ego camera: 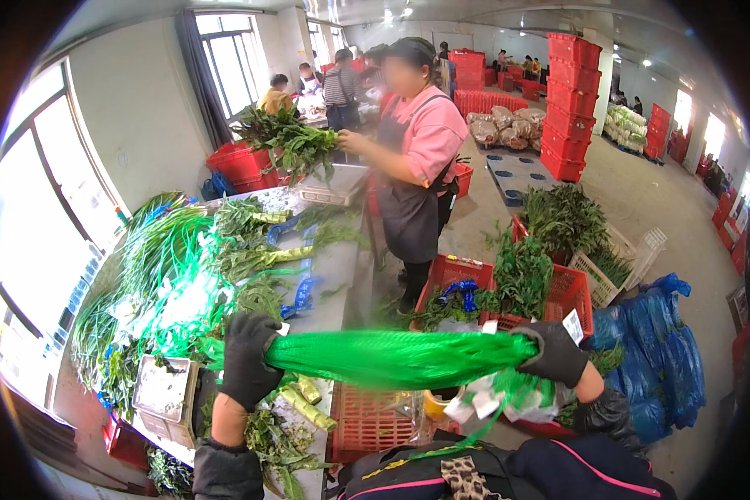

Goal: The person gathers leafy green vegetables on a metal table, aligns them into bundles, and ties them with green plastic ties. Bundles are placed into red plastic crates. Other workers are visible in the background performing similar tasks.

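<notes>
A bundle of green plastic mesh netting [394, 357] is stretched sideways in front of me. Its left end is gripped by my left hand [250, 359], which wears a black glove. My right hand [553, 351], gloved the same way, closes on the other end, beside a white tag [573, 326]. More bright green netting [190, 294] lies on the metal table to the left, next to long green onions [156, 237]. Leafy stems of celtuce [290, 254] rest on the table, and cut celtuce pieces [306, 406] lie below my left hand.
A person in a pink top [412, 137] holds leafy greens across the table near a scale [334, 184]. Another scale [165, 390] stands at left. Red crates [453, 275] with greens, blue plastic bags [650, 362] and stacked red crates [569, 106] stand on the right.
</notes>
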Available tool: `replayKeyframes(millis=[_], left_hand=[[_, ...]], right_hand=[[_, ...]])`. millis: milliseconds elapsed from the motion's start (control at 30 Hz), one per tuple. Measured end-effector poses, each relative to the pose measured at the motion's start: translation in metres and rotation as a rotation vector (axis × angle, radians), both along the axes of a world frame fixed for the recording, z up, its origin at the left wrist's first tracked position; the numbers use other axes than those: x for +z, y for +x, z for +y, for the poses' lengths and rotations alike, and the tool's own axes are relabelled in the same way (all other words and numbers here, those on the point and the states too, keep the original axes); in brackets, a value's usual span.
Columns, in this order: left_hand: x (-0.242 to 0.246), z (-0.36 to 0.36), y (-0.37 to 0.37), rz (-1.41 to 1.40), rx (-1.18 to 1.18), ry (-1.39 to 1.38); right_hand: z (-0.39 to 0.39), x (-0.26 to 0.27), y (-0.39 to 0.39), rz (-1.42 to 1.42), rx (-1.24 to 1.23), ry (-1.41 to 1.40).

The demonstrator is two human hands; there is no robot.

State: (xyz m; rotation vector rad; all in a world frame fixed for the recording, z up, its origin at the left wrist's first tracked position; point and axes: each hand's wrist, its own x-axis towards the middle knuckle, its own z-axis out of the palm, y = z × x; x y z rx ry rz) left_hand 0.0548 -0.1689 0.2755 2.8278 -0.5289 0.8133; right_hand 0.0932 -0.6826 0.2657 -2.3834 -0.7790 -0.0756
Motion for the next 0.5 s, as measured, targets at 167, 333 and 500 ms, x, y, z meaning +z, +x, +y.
replayKeyframes(millis=[167, 333, 500], left_hand=[[0.066, -0.080, 0.011, -0.042, -0.125, -0.115], [0.039, -0.163, 0.052, 0.228, 0.014, -0.040], [-0.005, -0.233, 0.069, 0.293, -0.014, 0.179]], right_hand=[[-0.027, -0.041, 0.072, -0.081, -0.092, 0.007], [-0.019, -0.049, 0.098, 0.071, -0.150, -0.529], [0.026, -0.027, 0.078, -0.279, 0.110, -0.177]])
